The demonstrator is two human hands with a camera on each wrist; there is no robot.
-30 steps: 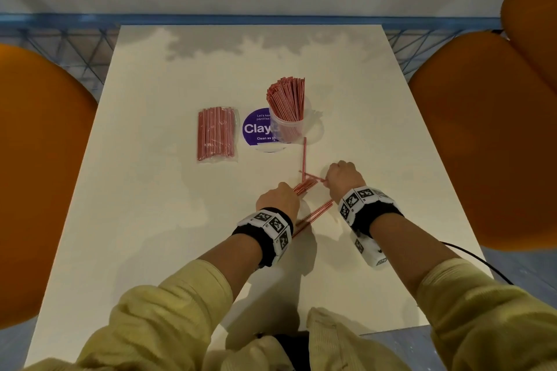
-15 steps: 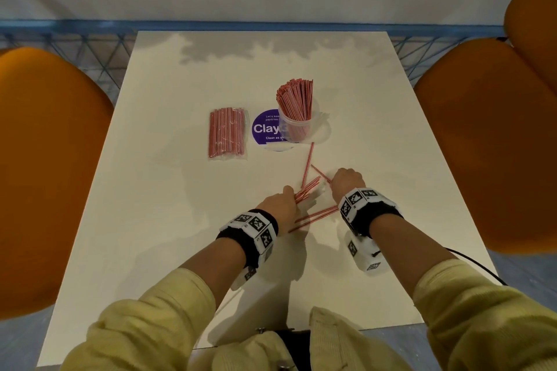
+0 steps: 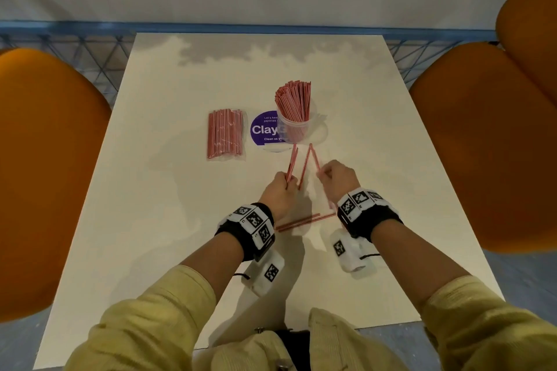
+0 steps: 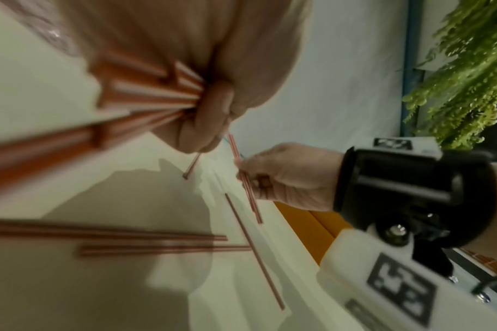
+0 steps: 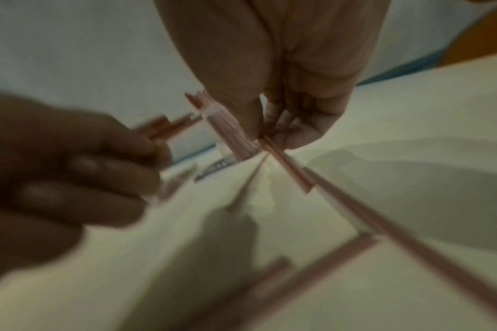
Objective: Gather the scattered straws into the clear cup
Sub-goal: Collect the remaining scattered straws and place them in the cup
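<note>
— From overhead, we see our left hand (image 3: 278, 190) gripping a small bunch of straws (image 3: 291, 166) while our right hand (image 3: 337, 178) pinches another straw (image 3: 314, 158), both just near of the clear cup (image 3: 293, 129) on the table (image 3: 180, 205).

— At our left wrist, fingers curl around that bunch (image 4: 145, 98). Our right wrist view shows thumb and fingertips (image 5: 287, 125) nipping one straw (image 5: 287, 165).

Looks like café or office lounge: white table (image 3: 180, 220), orange chairs (image 3: 482, 144), branded sticker (image 3: 265, 129), plant (image 4: 462, 67).
</note>
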